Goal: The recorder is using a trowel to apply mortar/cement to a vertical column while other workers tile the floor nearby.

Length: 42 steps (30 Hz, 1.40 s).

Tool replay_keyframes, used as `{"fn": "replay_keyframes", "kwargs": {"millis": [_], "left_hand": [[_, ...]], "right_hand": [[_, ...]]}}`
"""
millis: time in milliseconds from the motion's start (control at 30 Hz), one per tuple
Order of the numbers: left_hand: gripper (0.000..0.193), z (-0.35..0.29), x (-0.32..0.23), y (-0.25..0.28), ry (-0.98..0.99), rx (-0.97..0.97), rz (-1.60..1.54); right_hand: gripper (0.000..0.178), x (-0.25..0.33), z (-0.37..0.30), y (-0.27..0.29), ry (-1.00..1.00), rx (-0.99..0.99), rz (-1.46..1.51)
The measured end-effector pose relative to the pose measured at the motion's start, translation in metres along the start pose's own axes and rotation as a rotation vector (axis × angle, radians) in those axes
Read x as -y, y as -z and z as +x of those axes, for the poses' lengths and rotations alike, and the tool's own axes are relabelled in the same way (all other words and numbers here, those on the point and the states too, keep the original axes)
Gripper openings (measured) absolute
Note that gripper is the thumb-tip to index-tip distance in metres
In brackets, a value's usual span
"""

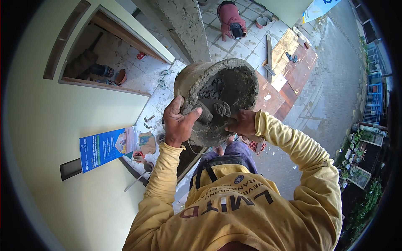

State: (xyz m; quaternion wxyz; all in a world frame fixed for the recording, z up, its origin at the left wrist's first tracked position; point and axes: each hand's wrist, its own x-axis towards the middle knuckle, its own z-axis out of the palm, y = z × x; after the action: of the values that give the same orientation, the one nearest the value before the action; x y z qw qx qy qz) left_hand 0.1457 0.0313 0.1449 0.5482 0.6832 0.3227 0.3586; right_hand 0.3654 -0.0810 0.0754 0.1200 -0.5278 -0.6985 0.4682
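Note:
A mortar-caked bucket [184, 82] is held up in front of me, its mouth tilted toward me. My left hand [179, 122] is closed on its left side, thumb over the rim. My right hand [242, 122] is closed at the lower right rim, with fingers curled inward; part of its grip is hidden. Wet grey mortar [236, 85] coats the inside. A lump of mortar [222, 109] sits on a smooth grey piece between my hands, perhaps a trowel, too coated to be sure.
Beyond the bucket rises a rough concrete column [184, 29]. A person in a red top [229, 19] crouches on the tiles near small buckets [261, 21]. Boards [289, 88] lie at right beside the paved road [326, 92]. A wall with a window opening [113, 54] and blue banner [108, 146] stands left.

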Motion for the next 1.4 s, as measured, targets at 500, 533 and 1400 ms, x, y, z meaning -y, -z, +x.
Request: {"fn": "replay_keyframes", "kwargs": {"millis": [500,533,1400], "left_hand": [[0.031,-0.047,0.089,0.052,0.382,-0.691,-0.412],[0.029,-0.057,0.096,0.056,0.428,-0.73,-0.403],[0.032,-0.267,0.099,0.103,0.659,-1.288,-0.083]], "right_hand": [[0.015,0.045,0.003,-0.021,-0.116,-0.201,1.1],[0.016,0.053,0.007,-0.019,-0.144,-0.244,1.233],[0.055,0.163,0.337,0.199,0.51,-1.135,0.622]]}}
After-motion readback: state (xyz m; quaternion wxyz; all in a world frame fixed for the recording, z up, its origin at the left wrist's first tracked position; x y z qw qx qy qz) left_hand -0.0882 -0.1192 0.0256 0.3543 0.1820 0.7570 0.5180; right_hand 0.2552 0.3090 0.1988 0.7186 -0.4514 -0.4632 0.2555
